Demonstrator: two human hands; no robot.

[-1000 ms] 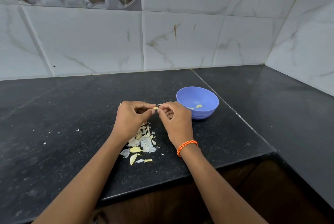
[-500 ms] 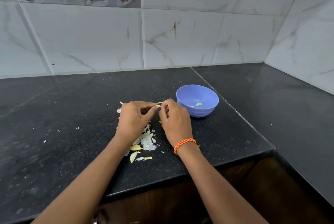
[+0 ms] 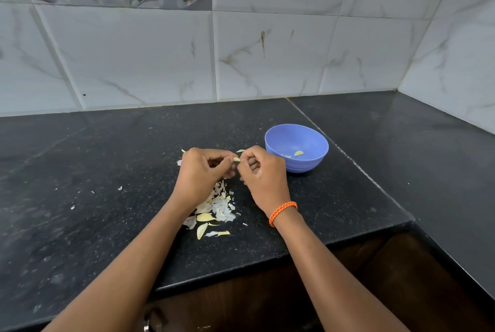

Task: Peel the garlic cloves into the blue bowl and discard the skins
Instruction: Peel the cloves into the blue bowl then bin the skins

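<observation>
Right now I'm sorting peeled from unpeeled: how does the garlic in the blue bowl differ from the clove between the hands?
The clove in the blue bowl lies loose on the bowl's floor; the held clove is pinched between left hand and right hand. The bowl clove shows whole; the held one shows only a tip. Both are pale yellow.

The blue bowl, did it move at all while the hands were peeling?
No. The blue bowl sits just left of the seam in the counter, the same as a second ago. Only the camera shifted a little.

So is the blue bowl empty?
No, nearly empty. The upright blue bowl holds a peeled clove and a smaller pale bit.
</observation>
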